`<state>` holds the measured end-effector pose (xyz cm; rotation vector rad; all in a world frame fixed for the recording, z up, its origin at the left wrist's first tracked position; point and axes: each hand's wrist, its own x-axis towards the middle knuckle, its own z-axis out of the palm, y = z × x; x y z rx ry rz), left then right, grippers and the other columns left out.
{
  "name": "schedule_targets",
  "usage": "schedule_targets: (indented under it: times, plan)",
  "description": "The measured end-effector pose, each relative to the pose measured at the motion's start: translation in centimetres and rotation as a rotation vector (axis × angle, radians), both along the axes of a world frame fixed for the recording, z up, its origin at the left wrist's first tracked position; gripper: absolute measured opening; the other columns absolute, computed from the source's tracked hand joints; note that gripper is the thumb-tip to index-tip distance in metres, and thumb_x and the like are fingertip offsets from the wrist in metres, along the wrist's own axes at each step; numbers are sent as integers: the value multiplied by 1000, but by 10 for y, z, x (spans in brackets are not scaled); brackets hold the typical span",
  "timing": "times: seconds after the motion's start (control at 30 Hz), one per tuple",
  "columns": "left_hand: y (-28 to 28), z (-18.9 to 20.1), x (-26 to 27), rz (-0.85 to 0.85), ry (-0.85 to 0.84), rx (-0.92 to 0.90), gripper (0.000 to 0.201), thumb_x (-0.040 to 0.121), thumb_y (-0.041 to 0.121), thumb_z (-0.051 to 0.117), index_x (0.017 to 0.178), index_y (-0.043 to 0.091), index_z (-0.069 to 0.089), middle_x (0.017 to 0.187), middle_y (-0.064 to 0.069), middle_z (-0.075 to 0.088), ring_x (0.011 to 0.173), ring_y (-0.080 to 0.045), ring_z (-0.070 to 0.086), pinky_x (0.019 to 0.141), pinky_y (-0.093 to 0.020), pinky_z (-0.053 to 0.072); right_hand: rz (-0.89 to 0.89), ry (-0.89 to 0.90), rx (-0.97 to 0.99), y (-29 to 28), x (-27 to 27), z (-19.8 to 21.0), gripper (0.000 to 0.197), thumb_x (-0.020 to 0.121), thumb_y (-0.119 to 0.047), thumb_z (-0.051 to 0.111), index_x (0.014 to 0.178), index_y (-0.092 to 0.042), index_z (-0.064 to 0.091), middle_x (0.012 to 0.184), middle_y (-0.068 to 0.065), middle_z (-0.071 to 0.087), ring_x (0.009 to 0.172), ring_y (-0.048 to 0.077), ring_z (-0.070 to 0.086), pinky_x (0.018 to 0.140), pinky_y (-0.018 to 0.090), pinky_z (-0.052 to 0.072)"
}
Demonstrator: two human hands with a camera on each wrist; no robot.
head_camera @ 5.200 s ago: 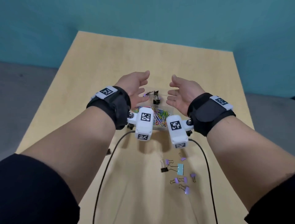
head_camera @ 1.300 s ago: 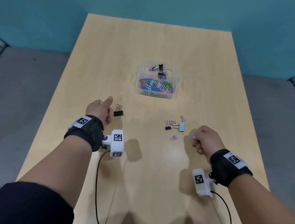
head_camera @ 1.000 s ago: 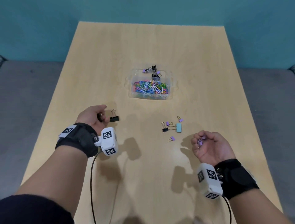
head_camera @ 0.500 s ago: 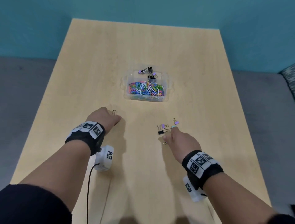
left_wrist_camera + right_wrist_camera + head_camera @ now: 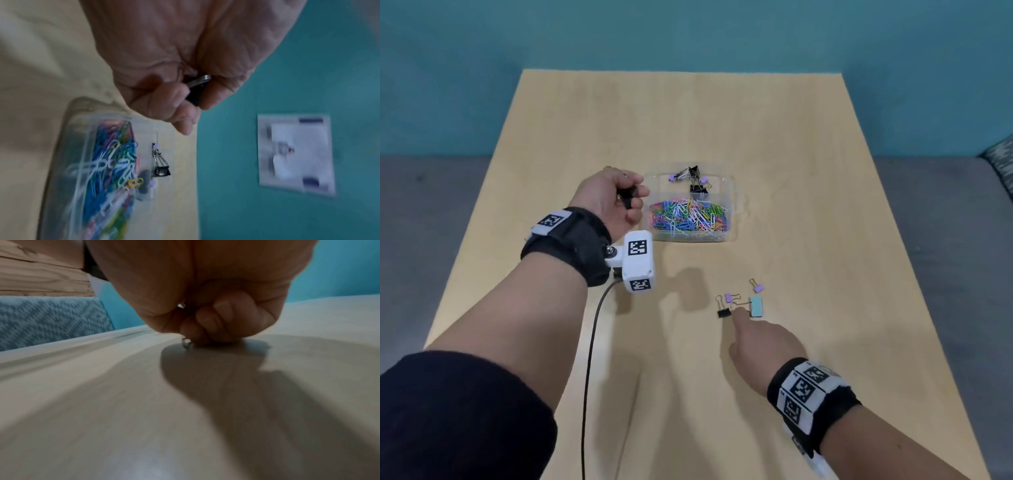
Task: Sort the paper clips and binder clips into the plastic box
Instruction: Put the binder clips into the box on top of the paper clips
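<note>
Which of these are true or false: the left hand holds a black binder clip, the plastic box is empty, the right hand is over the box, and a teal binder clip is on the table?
1. The left hand holds a black binder clip. True.
2. The plastic box is empty. False: it holds colored paper clips and some binder clips.
3. The right hand is over the box. False: it is down at the loose clips on the table.
4. A teal binder clip lies on the table. True.

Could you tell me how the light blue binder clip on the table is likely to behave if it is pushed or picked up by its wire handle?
The light blue binder clip looks rigid and lies flat, so it would probably slide on the table, not roll. Its wire handle looks hinged, so the body might swing.
</note>
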<state>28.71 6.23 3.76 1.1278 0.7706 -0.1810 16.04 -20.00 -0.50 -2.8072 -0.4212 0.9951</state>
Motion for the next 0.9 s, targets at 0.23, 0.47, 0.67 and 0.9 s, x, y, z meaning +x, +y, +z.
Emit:
schedule_targets:
  times: [0.23,0.47,0.67,0.9]
  plan:
    - [-25,-12,77,-627,-70,1127,16,81,9,51,90,7,65,91,-12,67,77,-30,64,70,-38,55,-946,373,787,-36,11,-2,27,82,1,36,68,-7,59,60,10,47,46,16,39,43,24,30]
    - [-39,-11,71,-810,-76,1431,33,82,19,53,114,20,61,120,-9,59,101,-30,57,81,-36,48,-1624,689,1413,-71,35,6,21,94,-18,52,76,-9,57,72,9,62,54,17,59,42,19,48]
    - [-81,-15,-28,-924,-300,1381,11,83,22,52,75,15,52,75,-5,56,71,-29,53,57,-32,34,-1699,566,1312,-77,78,-3,9,93,-16,55,85,-11,56,61,0,49,50,11,47,43,20,44]
    - [-139,-53,-102,-1146,-60,1301,32,83,39,60,106,22,45,103,-2,49,88,-30,57,63,-34,36,-1436,441,1295,-23,153,29,11,94,-5,51,85,-1,55,71,9,52,63,18,52,52,25,54]
